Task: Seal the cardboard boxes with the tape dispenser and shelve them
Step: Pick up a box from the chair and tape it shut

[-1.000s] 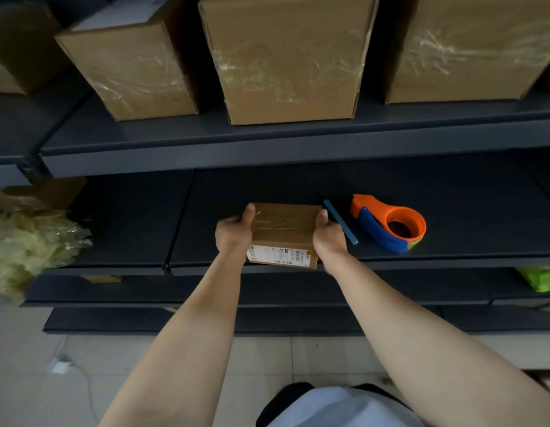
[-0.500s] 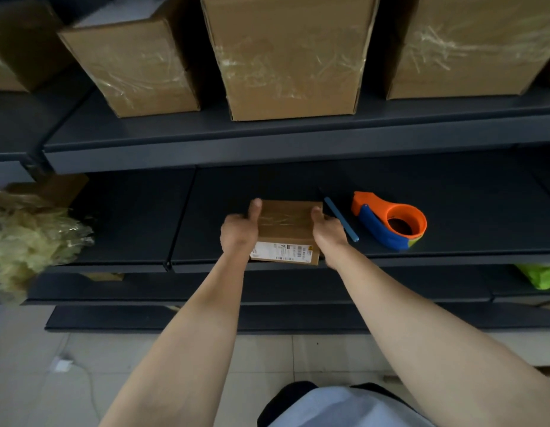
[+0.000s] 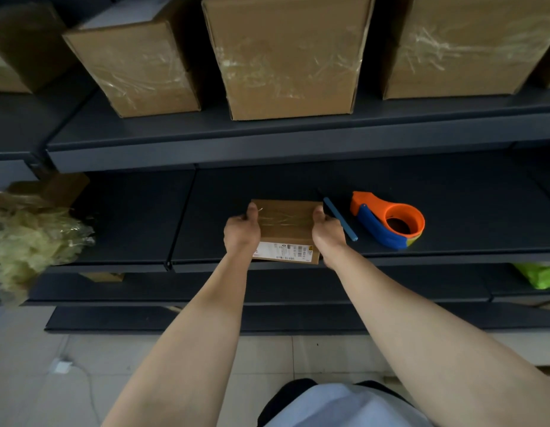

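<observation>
A small flat cardboard box [image 3: 287, 224] with clear tape across its top and a white shipping label on its near side rests on the dark middle shelf [image 3: 452, 211], near the front edge. My left hand [image 3: 241, 234] grips its left side and my right hand [image 3: 327, 232] grips its right side, thumbs on top. The orange and blue tape dispenser [image 3: 391, 221] lies on the same shelf to the right of the box. A blue stick [image 3: 340, 222] lies between the box and the dispenser, next to my right hand.
Three large taped cardboard boxes [image 3: 290, 53] stand on the upper shelf [image 3: 267, 140]. A clump of pale packing filler [image 3: 30, 241] sits at the left. A green bag [image 3: 542, 274] shows on a lower shelf at the right. Tiled floor lies below.
Both hands have slid the small box slightly further back on the shelf. My thumbs have moved up onto its top. The dispenser and blue stick have stayed put.
</observation>
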The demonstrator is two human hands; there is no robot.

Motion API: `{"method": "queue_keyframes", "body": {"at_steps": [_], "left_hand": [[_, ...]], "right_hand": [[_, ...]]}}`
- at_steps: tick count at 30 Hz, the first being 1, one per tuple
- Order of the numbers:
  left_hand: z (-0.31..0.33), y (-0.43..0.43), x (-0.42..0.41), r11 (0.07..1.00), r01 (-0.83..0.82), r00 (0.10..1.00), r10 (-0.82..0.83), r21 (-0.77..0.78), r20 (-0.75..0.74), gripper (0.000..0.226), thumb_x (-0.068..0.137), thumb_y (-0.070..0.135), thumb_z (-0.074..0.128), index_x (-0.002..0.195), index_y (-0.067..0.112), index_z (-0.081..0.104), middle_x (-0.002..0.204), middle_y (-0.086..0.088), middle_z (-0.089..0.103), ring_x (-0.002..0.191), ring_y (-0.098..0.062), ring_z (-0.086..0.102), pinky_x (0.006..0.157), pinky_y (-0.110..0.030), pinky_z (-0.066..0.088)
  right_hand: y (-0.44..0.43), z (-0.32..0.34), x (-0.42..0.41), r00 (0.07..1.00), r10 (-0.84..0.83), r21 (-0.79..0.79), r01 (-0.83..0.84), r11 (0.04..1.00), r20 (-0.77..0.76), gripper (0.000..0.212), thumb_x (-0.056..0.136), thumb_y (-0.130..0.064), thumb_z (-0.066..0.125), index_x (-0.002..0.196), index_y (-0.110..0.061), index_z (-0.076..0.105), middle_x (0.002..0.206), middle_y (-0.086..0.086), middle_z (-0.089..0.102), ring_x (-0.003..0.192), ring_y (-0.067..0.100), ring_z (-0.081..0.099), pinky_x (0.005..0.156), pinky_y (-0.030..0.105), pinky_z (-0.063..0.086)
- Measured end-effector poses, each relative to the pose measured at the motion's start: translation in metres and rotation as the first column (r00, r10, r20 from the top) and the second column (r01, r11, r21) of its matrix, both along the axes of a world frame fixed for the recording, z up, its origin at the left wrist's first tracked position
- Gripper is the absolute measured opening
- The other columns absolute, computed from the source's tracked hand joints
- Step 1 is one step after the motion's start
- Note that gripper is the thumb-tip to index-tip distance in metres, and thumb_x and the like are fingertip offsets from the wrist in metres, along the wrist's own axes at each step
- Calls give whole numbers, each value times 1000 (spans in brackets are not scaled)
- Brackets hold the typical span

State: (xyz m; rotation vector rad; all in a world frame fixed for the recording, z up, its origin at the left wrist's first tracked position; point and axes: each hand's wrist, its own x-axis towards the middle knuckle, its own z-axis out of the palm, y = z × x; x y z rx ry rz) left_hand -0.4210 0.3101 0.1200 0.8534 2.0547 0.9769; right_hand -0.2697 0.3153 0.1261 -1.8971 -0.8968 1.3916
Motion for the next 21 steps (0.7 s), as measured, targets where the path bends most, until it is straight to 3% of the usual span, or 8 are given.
{"method": "queue_keyframes", "body": {"at_steps": [5, 11, 14, 15, 17, 19, 21], "left_hand": [[5, 9, -3, 998, -41, 999, 40, -37, -10, 40, 91, 47, 54, 64, 17, 49, 63, 2, 54, 56, -14, 51, 53, -28, 41], [10, 11, -4, 994, -24, 998, 18, -107, -56, 46, 86, 57, 55, 68, 14, 51, 63, -1, 57, 54, -16, 54, 49, -27, 43], [15, 15, -6, 991, 7, 997, 4, -134, 82, 50, 82, 63, 56, 83, 14, 52, 81, -6, 65, 72, -23, 67, 69, -35, 57], [17, 16, -6, 989, 15, 990, 6, -146, 140, 55, 80, 67, 54, 89, 13, 52, 86, -8, 67, 78, -25, 69, 75, -38, 58], [21, 15, -6, 988, 54, 982, -25, -147, 189, 68, 78, 74, 48, 100, 11, 52, 88, -8, 69, 77, -25, 69, 73, -37, 58], [20, 13, -7, 989, 92, 980, -69, -116, 185, 79, 76, 78, 46, 117, 10, 49, 92, -8, 67, 78, -22, 67, 66, -33, 55], [18, 10, -8, 991, 108, 978, -90, -85, 186, 87, 74, 77, 49, 131, 12, 42, 101, -7, 63, 86, -22, 64, 72, -34, 52]], "right_hand": [[2, 7, -1, 1000, -8, -64, 9, 998, 18, 64, 99, -53, 28, 136, -4, 41, 110, 13, 61, 96, 28, 63, 89, 43, 52], [5, 13, -1, 1000, -23, -128, 22, 991, -1, 57, 100, -50, 28, 132, -6, 44, 101, 12, 61, 89, 26, 63, 86, 41, 53], [10, 17, 2, 999, -34, -109, 36, 993, 15, 52, 101, -45, 29, 132, -6, 46, 85, 8, 53, 79, 22, 57, 76, 36, 48], [12, 18, 4, 999, -38, -109, 37, 993, -9, 50, 102, -42, 30, 131, -6, 47, 84, 7, 53, 82, 24, 57, 78, 37, 49], [16, 20, 9, 995, -30, -137, 16, 990, -97, 42, 101, -36, 36, 124, -6, 53, 90, 9, 61, 91, 25, 61, 87, 42, 53], [16, 23, 12, 978, -44, -219, -3, 976, -206, 29, 98, -34, 45, 111, -11, 58, 98, 14, 69, 89, 29, 68, 80, 48, 57], [14, 24, 15, 968, -14, -264, -54, 963, -249, 24, 95, -33, 52, 107, -12, 58, 96, 16, 71, 85, 33, 70, 72, 52, 58]]}}
